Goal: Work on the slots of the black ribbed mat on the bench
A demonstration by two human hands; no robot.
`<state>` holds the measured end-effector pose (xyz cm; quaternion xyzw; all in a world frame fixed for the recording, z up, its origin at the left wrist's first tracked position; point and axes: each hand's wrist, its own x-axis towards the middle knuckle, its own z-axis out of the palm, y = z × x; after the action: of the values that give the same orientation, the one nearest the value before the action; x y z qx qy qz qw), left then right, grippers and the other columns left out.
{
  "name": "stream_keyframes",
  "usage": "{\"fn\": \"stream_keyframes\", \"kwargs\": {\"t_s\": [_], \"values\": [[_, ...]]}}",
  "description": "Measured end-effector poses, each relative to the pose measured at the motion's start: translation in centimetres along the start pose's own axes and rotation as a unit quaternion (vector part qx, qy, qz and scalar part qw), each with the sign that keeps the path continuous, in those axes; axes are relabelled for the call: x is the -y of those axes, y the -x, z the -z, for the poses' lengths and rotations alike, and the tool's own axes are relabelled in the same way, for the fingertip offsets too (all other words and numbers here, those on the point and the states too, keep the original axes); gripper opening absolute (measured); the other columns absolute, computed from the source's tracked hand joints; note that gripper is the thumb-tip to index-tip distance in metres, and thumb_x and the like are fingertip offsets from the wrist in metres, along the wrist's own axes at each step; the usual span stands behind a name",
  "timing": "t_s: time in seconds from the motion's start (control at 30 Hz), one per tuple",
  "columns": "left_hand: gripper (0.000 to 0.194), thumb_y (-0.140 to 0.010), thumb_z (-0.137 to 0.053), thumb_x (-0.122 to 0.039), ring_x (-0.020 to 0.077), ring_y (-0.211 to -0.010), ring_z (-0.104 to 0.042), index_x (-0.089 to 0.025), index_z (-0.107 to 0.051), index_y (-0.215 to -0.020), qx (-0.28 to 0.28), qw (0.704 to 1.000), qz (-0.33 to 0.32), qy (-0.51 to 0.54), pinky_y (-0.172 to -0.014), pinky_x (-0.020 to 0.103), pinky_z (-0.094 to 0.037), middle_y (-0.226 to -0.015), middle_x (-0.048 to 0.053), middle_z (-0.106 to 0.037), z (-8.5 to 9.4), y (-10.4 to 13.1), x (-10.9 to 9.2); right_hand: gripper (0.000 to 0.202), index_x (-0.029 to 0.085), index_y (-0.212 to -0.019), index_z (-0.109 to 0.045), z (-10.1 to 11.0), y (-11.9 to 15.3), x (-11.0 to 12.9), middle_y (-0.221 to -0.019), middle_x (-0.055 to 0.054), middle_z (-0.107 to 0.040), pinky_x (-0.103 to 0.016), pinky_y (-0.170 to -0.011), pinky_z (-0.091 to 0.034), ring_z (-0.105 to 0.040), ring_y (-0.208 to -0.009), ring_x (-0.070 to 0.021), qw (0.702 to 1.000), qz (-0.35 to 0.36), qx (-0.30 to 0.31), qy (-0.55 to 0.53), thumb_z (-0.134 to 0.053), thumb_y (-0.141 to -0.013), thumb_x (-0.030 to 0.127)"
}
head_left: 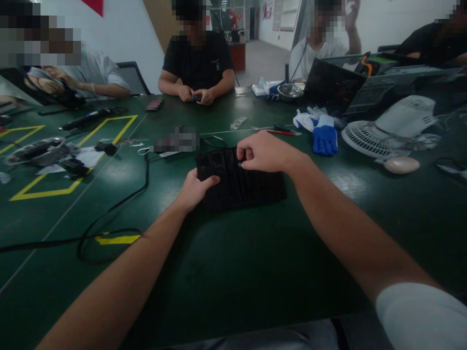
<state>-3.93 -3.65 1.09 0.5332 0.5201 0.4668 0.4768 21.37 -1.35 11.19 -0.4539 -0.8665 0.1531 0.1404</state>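
Note:
A flat black panel (251,187) with ridges and recessed sections lies slightly tilted in front of me, at the middle of the green table. My left hand (197,187) grips its left edge, thumb on top and the other fingers hidden underneath. Over the panel's upper middle, my right hand (260,153) is closed with curled fingers. A small shiny bit (240,165) shows at the tips of its thumb and forefinger, too small to name. Just beyond the panel are a thin dark cable loop (215,142) and a partly blurred-out item (175,142).
Blue-and-white gloves (324,138), a white fan part (375,131) and a red-handled tool (279,132) lie to the right. A black cable (146,180) curls on the left, near yellow tape (118,239). Several people sit around the table (255,272).

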Motion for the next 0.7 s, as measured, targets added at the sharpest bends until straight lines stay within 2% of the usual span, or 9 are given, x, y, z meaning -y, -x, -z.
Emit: {"fn": "stream_keyframes", "kwargs": {"t_s": [0.43,0.7], "values": [[0.044,-0.060,-0.095,-0.038,0.0260,-0.086,-0.074,-0.018,-0.076,-0.095,0.002,1.000,0.001,0.003,-0.085,0.042,-0.063,-0.094,0.005,-0.079,-0.01,0.10,-0.03,0.013,0.020,-0.099,-0.081,-0.25,0.02,0.38,-0.087,-0.002,-0.078,-0.032,-0.072,-0.041,-0.066,-0.076,-0.0170,0.999,0.005,-0.018,0.031,-0.078,-0.086,0.018],[0.044,-0.059,-0.094,-0.037,0.0231,-0.083,-0.072,-0.017,-0.075,-0.094,0.008,1.000,0.004,0.013,-0.081,0.037,-0.060,-0.092,0.003,-0.078,-0.03,0.09,-0.05,0.009,0.021,-0.096,-0.080,-0.60,0.01,0.69,-0.085,-0.002,-0.076,-0.033,-0.071,-0.038,-0.063,-0.075,-0.0173,0.998,-0.008,-0.034,0.046,-0.079,-0.088,0.025]]}}
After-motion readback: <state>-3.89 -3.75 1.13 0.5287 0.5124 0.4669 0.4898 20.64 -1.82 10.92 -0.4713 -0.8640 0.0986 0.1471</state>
